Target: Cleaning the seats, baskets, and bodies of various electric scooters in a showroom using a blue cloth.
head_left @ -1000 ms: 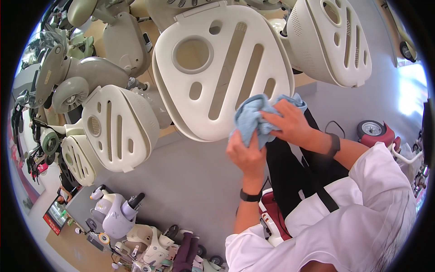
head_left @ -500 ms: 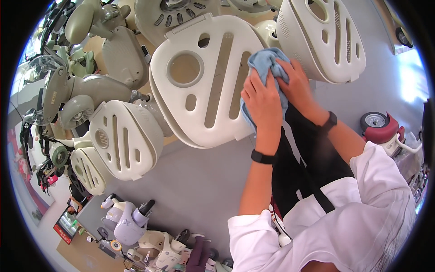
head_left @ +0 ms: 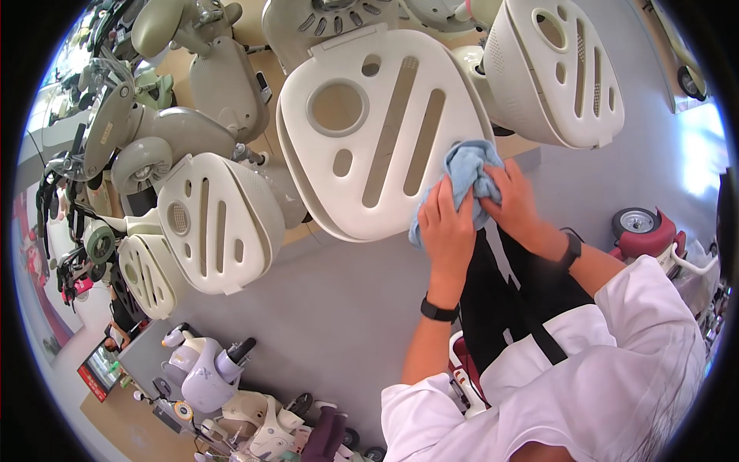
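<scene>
Both my hands grip a crumpled light blue cloth (head_left: 471, 168) at the lower right edge of a cream plastic basket lid (head_left: 369, 146). The lid has a round opening and long slanted slots. My left hand (head_left: 445, 227) presses on the cloth's lower left part, fingers bent into it. On the right side of the cloth my right hand (head_left: 517, 202) has its fingers closed on the fabric. The cloth hides that corner of the lid, and I cannot tell how firmly it touches the surface.
More cream lidded baskets hang on both sides, one on the right (head_left: 554, 73) and one on the left (head_left: 215, 223). Beige scooters (head_left: 231, 85) stand behind. A lilac scooter (head_left: 208, 377) is at lower left, a red one (head_left: 650, 231) at right. A person (head_left: 115, 337) is far left.
The cloth and both hands have moved down along the lid's right side to its lower corner. The view has shifted, so the baskets appear slightly farther right.
</scene>
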Tool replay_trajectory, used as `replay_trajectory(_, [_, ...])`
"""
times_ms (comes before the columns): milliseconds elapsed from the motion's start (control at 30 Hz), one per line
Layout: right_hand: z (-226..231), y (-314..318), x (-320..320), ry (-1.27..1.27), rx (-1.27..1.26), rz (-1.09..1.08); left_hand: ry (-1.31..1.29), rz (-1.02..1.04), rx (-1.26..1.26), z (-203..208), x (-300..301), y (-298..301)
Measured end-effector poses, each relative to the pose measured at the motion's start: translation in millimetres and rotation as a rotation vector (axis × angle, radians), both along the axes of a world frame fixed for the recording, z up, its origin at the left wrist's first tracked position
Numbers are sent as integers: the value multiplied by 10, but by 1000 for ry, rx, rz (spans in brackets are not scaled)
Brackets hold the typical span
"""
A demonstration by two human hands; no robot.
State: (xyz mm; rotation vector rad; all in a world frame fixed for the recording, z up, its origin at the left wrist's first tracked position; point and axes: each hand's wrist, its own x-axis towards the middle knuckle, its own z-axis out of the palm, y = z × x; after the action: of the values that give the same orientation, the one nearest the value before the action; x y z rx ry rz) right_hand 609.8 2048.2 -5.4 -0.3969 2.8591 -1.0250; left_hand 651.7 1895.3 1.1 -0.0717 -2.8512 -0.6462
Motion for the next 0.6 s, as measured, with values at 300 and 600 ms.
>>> replay_trajectory(300, [155,-1302,-254,174,-164,310,51,297,-14,114,259,-1108])
replay_trajectory(600, [222,-1797,-550,251,-126,365,150,475,-3,65,-60,-1412])
